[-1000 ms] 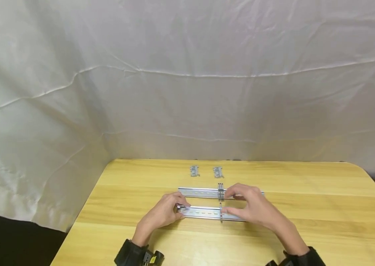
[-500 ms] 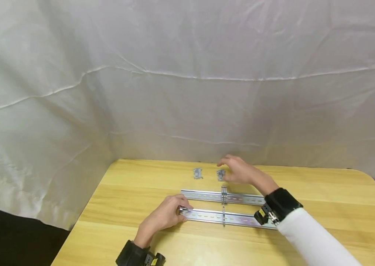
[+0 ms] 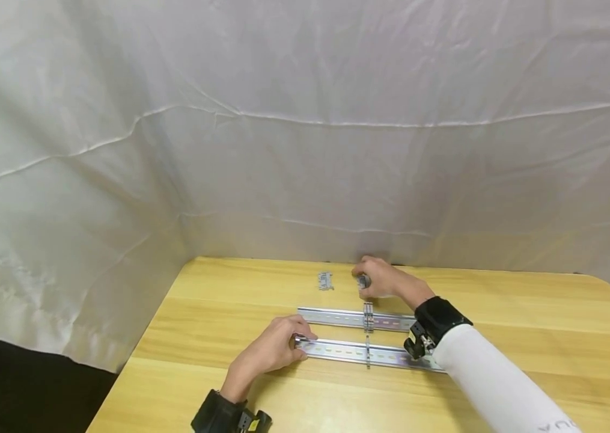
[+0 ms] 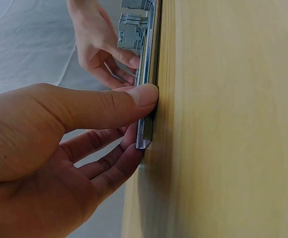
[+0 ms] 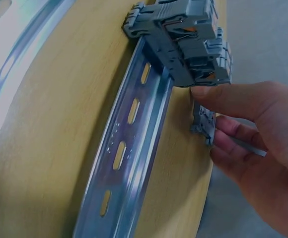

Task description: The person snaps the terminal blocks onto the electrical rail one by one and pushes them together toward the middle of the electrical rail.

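Note:
My left hand (image 3: 272, 347) grips the left end of the front slotted metal DIN rail (image 3: 337, 350), thumb on the near edge and fingers on the far one. A thin terminal block (image 3: 368, 355) sits across that rail. Behind it lies a second DIN rail (image 3: 329, 317), carrying several grey terminal blocks (image 5: 183, 44) side by side. Beyond both rails, my right hand (image 3: 383, 279) pinches a loose grey terminal block (image 5: 203, 121) between thumb and fingers, close to the tabletop. Part of that block is hidden by the fingers.
Another loose grey terminal block (image 3: 325, 281) lies flat to the left of the right hand. The wooden table (image 3: 526, 325) ends at a pale cloth (image 3: 305, 180) hanging behind it. My right forearm passes over the rails' right part.
My right hand has left the front rail, reached to the back of the table and taken hold of the right loose terminal block. The left hand keeps its grip on the front rail.

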`<state>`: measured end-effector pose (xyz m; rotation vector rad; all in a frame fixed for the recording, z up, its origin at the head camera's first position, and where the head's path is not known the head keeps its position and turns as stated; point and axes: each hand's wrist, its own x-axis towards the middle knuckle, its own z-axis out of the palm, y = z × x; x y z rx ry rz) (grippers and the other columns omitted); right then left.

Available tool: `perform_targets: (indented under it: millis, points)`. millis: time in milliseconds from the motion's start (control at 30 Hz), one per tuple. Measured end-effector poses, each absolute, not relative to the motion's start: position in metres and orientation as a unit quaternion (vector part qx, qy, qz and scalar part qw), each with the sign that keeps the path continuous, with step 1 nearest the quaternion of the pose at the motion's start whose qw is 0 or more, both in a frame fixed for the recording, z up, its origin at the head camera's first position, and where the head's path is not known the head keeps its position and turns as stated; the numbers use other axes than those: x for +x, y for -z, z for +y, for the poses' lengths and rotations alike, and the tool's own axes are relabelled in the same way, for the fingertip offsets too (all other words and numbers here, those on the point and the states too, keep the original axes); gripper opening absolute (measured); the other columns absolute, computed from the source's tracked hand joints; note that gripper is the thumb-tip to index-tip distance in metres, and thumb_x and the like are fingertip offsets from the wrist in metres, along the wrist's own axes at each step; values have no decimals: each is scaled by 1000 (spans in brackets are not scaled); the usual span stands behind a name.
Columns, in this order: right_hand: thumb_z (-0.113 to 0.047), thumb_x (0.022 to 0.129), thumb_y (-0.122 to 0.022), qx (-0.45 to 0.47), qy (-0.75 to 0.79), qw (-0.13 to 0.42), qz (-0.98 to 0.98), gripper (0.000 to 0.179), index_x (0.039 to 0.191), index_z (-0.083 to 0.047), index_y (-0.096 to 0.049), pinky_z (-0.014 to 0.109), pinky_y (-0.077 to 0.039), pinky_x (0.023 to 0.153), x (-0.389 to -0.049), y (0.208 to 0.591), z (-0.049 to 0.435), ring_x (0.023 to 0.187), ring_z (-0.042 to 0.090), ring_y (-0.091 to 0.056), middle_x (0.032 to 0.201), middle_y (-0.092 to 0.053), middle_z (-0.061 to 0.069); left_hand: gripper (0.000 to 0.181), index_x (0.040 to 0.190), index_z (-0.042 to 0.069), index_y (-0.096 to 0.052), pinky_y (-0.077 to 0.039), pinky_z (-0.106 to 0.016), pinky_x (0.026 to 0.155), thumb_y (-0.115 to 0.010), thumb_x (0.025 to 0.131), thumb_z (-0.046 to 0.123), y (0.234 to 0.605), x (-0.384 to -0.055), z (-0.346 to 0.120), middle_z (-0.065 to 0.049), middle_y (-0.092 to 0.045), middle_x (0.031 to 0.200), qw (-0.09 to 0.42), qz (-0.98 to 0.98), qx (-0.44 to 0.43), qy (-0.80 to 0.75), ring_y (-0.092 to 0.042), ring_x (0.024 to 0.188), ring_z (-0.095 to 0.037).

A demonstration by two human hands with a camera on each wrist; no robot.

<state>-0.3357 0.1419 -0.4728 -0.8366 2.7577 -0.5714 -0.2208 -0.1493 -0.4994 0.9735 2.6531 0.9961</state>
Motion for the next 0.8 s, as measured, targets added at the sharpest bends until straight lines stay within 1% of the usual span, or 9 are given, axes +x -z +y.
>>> perform_targets:
  millis: [200, 333, 500, 600, 800]
  points:
    - [-10, 86, -84, -289, 190, 88, 934, 41, 122, 5, -70, 46, -52, 98, -339, 475, 142, 111, 34, -61, 118, -66, 16, 32, 108, 5, -79, -55, -24, 82, -87, 78, -2, 498, -221, -150, -1, -70, 103, 72, 885, 324, -327, -65, 93, -17]
    - [-11, 84, -84, -292, 195, 79, 933, 42, 119, 6, -70, 46, -54, 95, -340, 471, 147, 107, 33, -62, 114, -66, 14, 32, 107, 6, -79, -54, -25, 83, -87, 77, -1, 498, -221, -149, -1, -69, 102, 70, 887, 324, -323, -65, 93, -16]
    - [-10, 77, -86, -286, 186, 25, 940, 42, 112, 7, -71, 47, -54, 89, -337, 456, 161, 98, 31, -61, 104, -66, 13, 32, 107, 5, -79, -55, -24, 80, -87, 77, -2, 499, -223, -148, -1, -69, 102, 71, 884, 326, -328, -65, 91, -16]
    - [-9, 77, -86, -279, 173, 1, 944, 40, 110, 7, -71, 49, -54, 86, -330, 444, 174, 96, 33, -61, 101, -65, 14, 32, 108, 4, -79, -55, -24, 79, -87, 77, -2, 500, -225, -147, -2, -69, 102, 71, 882, 328, -332, -65, 90, -16]
    - [-8, 81, -83, -275, 197, -26, 941, 38, 113, 6, -68, 49, -56, 84, -301, 424, 195, 96, 33, -62, 103, -64, 14, 33, 108, 4, -78, -56, -25, 79, -87, 77, -3, 500, -227, -146, -3, -69, 102, 72, 881, 327, -333, -65, 90, -17]
